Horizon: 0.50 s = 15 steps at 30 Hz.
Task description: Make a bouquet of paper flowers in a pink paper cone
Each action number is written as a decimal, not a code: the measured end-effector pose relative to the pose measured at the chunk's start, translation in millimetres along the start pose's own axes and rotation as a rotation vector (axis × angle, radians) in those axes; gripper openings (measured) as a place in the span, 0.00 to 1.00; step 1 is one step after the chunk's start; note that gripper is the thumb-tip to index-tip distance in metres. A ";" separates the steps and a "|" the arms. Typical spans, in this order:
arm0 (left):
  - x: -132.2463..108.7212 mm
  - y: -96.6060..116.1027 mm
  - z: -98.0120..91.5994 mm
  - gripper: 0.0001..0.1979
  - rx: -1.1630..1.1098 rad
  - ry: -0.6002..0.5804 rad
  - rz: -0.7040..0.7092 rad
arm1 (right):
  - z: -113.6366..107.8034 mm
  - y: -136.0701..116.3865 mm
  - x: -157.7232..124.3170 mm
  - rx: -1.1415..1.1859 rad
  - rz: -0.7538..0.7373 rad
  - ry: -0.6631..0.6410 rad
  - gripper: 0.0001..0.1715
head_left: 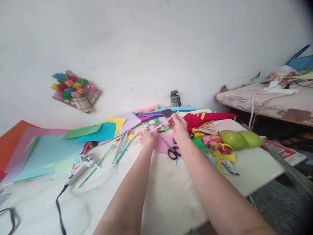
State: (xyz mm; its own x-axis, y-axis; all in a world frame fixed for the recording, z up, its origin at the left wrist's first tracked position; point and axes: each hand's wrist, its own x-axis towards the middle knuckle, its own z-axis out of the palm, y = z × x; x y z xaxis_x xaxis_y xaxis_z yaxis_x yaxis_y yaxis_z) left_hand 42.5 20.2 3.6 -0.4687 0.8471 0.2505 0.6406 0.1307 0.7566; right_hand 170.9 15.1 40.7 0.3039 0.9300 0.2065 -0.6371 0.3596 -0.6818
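A plain whitish wall (146, 49) with faint smudges rises behind a pale marbled worktop (97, 205). On the right stands a table (246, 98) with a pinkish patterned top; below lies dark speckled floor (283, 199). Light is soft.

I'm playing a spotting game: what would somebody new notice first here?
Probably the bright flowers on the wall at upper left. Next comes the pink strip held mid-picture between the left fingers and right fingers. Two big green fruit-like things stand out on the right.
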 end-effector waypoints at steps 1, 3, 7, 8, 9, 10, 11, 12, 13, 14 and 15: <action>0.4 -0.9 1.3 0.24 -0.024 0.014 -0.009 | 0.7 0.5 -0.5 -0.003 0.012 -0.004 0.17; 1.8 -3.6 1.7 0.22 -0.064 0.040 -0.027 | 1.6 0.8 -1.0 -0.003 0.026 -0.019 0.16; 5.8 -8.5 -5.8 0.28 -0.080 0.047 -0.052 | 2.9 -1.0 -2.2 0.033 0.041 -0.041 0.16; 6.9 -9.5 -8.9 0.30 -0.088 0.056 -0.049 | 3.1 -1.6 -2.6 0.046 0.050 -0.047 0.16; 7.9 -10.8 -12.0 0.32 -0.100 0.065 -0.038 | 3.2 -2.0 -3.1 0.058 0.062 -0.054 0.16; 8.7 -12.2 -15.0 0.33 -0.112 0.078 -0.021 | 3.0 -2.1 -3.6 0.067 0.072 -0.061 0.17; 9.4 -13.9 -17.4 0.34 -0.122 0.088 -0.002 | 2.6 -1.8 -4.0 0.074 0.082 -0.067 0.17; 9.9 -15.9 -19.2 0.34 -0.130 0.095 0.014 | 2.0 -1.0 -4.3 0.078 0.090 -0.073 0.18; 10.3 -18.2 -20.1 0.35 -0.139 0.101 0.027 | 1.1 0.1 -4.5 0.080 0.096 -0.082 0.18; 10.6 -20.7 -20.1 0.35 -0.151 0.110 0.037 | 0.0 1.4 -4.5 0.080 0.102 -0.090 0.18; 10.9 -23.3 -19.3 0.36 -0.172 0.127 0.045 | -1.2 2.8 -4.3 0.079 0.108 -0.097 0.19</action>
State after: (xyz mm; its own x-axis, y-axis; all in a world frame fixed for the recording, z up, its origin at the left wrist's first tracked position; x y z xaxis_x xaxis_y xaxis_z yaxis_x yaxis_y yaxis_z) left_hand 10.7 16.5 0.4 -0.5221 0.7768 0.3521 0.5543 -0.0047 0.8323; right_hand 168.6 12.0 37.1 0.1632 0.9651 0.2047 -0.7172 0.2586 -0.6471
